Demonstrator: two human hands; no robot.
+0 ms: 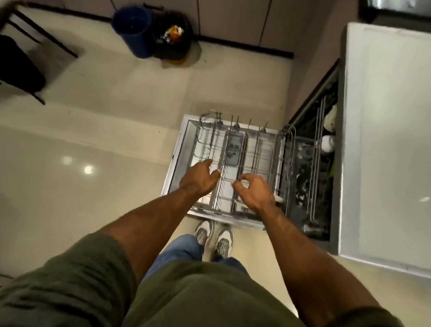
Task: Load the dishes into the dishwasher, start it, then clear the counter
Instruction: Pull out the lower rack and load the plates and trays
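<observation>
Open above, tight under the counter
The pulled-out rack [258,153] is reachable from overhead, with only its upright wire prongs [231,125] in the way. To its right the counter [395,125] overhangs the dishwasher [304,169], where white dishes [328,143] crowd the gap. The floor [108,143] on its left lies open.

Both my bare arms stretched forward and down, elbows nearly straight. Olive-green short sleeves [74,268] bunched at upper arms. My left forearm [141,222] angles inward to right, right forearm [293,245] inward to left. Hands near each other, not touching. My left hand [200,180]: back up, fingers fairly straight, reaching ahead, thumb splayed toward other hand. My right hand [254,191]: back up, fingers half-curled, claw-like, spread. Nothing gripped in either that I can see.
</observation>
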